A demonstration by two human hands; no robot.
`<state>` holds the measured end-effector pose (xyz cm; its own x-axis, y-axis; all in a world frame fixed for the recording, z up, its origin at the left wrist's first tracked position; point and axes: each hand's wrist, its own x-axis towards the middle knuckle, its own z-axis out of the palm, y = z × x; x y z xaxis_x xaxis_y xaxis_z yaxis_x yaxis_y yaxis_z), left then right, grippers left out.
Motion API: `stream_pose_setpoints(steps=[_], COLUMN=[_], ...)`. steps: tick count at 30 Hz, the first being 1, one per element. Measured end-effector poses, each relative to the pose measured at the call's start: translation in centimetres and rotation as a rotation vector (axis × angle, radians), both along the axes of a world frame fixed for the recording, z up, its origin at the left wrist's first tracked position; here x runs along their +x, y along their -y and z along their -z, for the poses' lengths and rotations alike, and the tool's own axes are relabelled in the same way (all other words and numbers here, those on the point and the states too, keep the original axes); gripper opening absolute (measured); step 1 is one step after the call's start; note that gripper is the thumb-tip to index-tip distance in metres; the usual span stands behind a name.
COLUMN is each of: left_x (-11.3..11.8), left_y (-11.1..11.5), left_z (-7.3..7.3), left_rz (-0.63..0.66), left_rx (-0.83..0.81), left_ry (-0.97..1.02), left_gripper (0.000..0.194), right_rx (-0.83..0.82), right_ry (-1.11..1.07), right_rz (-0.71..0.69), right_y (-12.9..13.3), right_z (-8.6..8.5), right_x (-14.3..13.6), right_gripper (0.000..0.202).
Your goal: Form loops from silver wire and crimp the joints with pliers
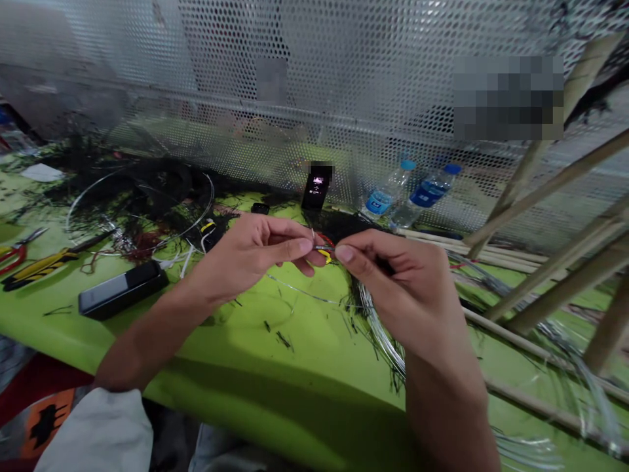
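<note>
My left hand (268, 252) and my right hand (388, 269) meet near the middle of the view, above a green table (314, 347). Between their pinched fingertips runs a short, thin dark piece of wire (323, 248), gripped at its left end by my left thumb and finger and at its right end by my right. Red and yellow bits show just behind it. Coiled silvery wire (381, 328) lies below and beside my right hand. A thin strand stretches across the table beneath both hands.
A black power bank (122, 290), a yellow-black cutter (44, 267) and red-handled scissors (17, 255) lie left. A phone (315, 189) and two bottles (386, 190) stand against perforated metal mesh (221, 111). Wooden poles (555, 190) lean at right.
</note>
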<state>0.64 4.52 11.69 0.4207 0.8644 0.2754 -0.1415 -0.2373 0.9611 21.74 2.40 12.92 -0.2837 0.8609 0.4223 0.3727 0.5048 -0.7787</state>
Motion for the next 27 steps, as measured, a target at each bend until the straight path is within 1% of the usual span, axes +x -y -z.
stream_pose_setpoints(steps=[2,3,4,5,6,7,8,9,10,11,12,13,15,16,17,18,19,21,24,27], left_x=[0.2,0.2,0.2,0.0,-0.1,-0.3,-0.5,-0.6,-0.7,-0.7,-0.6,-0.6,-0.7,-0.7,-0.8,-0.9,-1.0,-1.0,-0.8,-0.7], left_y=[0.5,0.5,0.5,0.2,-0.1,-0.6,-1.0,-1.4,-1.6,-1.7,-1.7,-1.5,-1.2,-1.1,-1.0,-1.0,-1.1,-1.3,-1.6,-1.6], left_z=[0.1,0.3,0.5,0.8,1.1,1.4,1.7,1.8,1.8,1.7,1.4,1.1,0.3,-0.1,-0.3,-0.5,-0.5,-0.3,0.0,-0.1], left_rz=[-0.141,-0.239,-0.341,-0.429,-0.490,-0.514,-0.511,-0.501,-0.503,-0.500,-0.458,-0.370,-0.096,0.046,0.171,0.265,0.326,0.375,0.396,0.389], left_rx=[0.230,0.401,0.618,0.871,1.130,1.372,1.547,1.611,1.579,1.445,1.232,0.947,0.411,0.197,0.026,-0.105,-0.200,-0.301,-0.341,-0.355], left_ry=[-0.112,-0.198,-0.290,-0.374,-0.449,-0.496,-0.510,-0.519,-0.482,-0.435,-0.386,-0.346,-0.264,-0.246,-0.226,-0.210,-0.191,-0.135,-0.103,-0.140], left_gripper=[0.011,0.011,0.011,0.011,0.013,0.017,0.021,0.024,0.023,0.019,0.013,0.011,0.025,0.031,0.036,0.039,0.041,0.044,0.044,0.041], right_rx=[-0.008,-0.015,-0.024,-0.036,-0.051,-0.065,-0.078,-0.084,-0.082,-0.075,-0.064,-0.051,-0.030,-0.025,-0.021,-0.018,-0.019,-0.025,-0.045,-0.045], right_ry=[-0.019,-0.028,-0.039,-0.048,-0.054,-0.060,-0.065,-0.068,-0.067,-0.060,-0.045,-0.021,0.030,0.048,0.061,0.068,0.074,0.089,0.116,0.129], right_rz=[0.002,0.005,0.010,0.015,0.018,0.015,0.009,0.004,-0.002,-0.016,-0.034,-0.057,-0.102,-0.115,-0.120,-0.118,-0.116,-0.121,-0.137,-0.148], right_y=[0.2,0.3,0.3,0.3,0.3,0.3,0.1,0.0,-0.1,-0.3,-0.4,-0.5,-0.6,-0.6,-0.5,-0.4,-0.3,-0.2,-0.1,-0.2], right_z=[-0.1,-0.2,-0.3,-0.3,-0.3,-0.2,-0.2,-0.1,0.0,0.0,0.0,0.0,-0.1,-0.2,-0.3,-0.4,-0.5,-0.6,-0.8,-0.8], right_x=[0.1,0.2,0.3,0.4,0.5,0.5,0.6,0.6,0.6,0.6,0.5,0.5,0.5,0.5,0.5,0.6,0.6,0.7,0.8,0.7], right_gripper=[0.020,0.020,0.020,0.020,0.020,0.021,0.021,0.021,0.020,0.019,0.019,0.019,0.019,0.020,0.020,0.020,0.020,0.020,0.020,0.021])
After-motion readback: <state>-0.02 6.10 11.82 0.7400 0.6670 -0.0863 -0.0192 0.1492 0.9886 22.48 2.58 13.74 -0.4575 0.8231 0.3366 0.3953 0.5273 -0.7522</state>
